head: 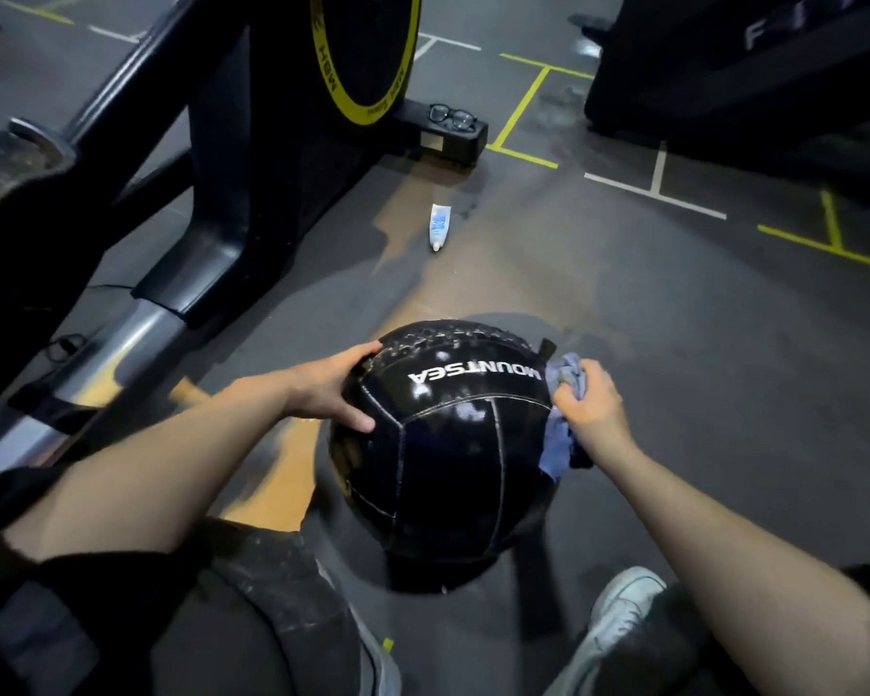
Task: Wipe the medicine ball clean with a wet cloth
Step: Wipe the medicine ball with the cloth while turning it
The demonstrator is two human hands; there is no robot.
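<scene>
The medicine ball [448, 444] sits on the floor right in front of me, between my knees. It is black and glossy, with pale stitched seams dividing it into panels and the white lettering MOUNTSEA across its top, upside down from where I look. Its far upper surface is scuffed and flecked with pale marks, and bright spots of light shine on the panels.

My left hand [330, 389] lies flat on the ball's upper left side, fingers straight, thumb spread toward me. My right hand [591, 401] is curled round a bunched blue-grey cloth [563, 434], pressing it against the ball's right side; a loose end hangs down.

The floor [674, 319] is dark grey matting with a tan worn patch running from the ball toward the far side, and yellow and white lines taped across it at the far right. To the left stands one black exercise machine [252, 158] with a yellow-rimmed wheel. One pair of black glasses [451, 116] rests on its base, and one small white tube [439, 227] lies on the floor beyond the ball. One white shoe [621, 615] shows at the near right
</scene>
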